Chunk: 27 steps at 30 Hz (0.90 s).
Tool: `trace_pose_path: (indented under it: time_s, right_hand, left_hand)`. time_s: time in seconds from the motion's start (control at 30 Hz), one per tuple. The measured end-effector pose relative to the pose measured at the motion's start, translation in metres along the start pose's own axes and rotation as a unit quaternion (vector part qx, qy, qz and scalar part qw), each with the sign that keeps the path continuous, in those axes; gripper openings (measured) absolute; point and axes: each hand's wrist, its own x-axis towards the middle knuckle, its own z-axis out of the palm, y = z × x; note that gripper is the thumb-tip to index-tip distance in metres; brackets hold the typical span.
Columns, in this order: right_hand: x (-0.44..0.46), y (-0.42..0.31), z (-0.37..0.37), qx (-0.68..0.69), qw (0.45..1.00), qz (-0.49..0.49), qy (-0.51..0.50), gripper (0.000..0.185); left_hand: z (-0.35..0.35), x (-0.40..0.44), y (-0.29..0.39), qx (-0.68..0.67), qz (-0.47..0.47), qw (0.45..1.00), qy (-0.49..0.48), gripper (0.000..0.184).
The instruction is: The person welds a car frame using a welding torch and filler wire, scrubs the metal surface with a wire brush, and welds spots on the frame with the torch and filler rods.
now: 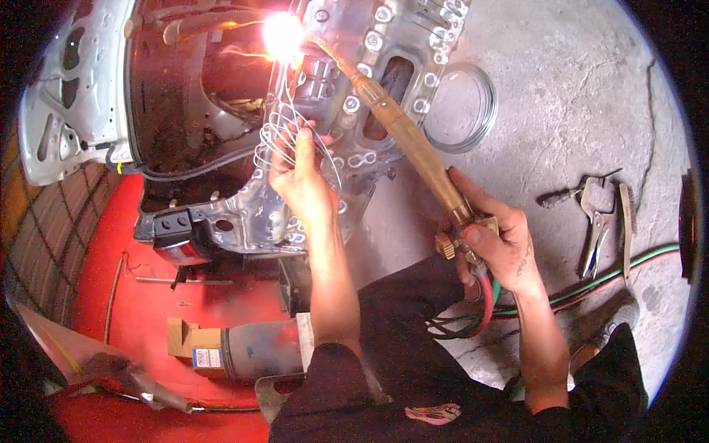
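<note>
My left hand (304, 184) is closed around a loosely looped length of thin filler wire (260, 150), whose end runs up toward a bright glare (283, 37). A brass gas torch (408, 136) is gripped near its valves by my right hand (502, 236). Its tip points up and left into the glare, which hides the exact spot where flame, wire and metal meet. Below the glare is a bare metal car body panel (347, 159) with holes and round spot-like marks. My left hand is just in front of this panel.
On the concrete floor at right lie a larger wire coil (489, 122), locking pliers (600, 221) and a narrow brush-like tool (626, 229). Red and green hoses (646, 256) run from the torch across the floor. A cardboard box (199, 343) stands at lower left beside a grey cylinder (258, 347).
</note>
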Motion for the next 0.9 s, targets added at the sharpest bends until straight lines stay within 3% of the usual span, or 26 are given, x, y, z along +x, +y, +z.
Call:
trace_pose_path:
  time_s: [0.9]
  right_hand:
    - [0.0009,0.0063,-0.0015,0.013,1.000,-0.003,-0.015,0.057]
  left_hand:
    - [-0.0005,-0.0036,0.0004,0.014,0.035,0.999,-0.012,0.020]
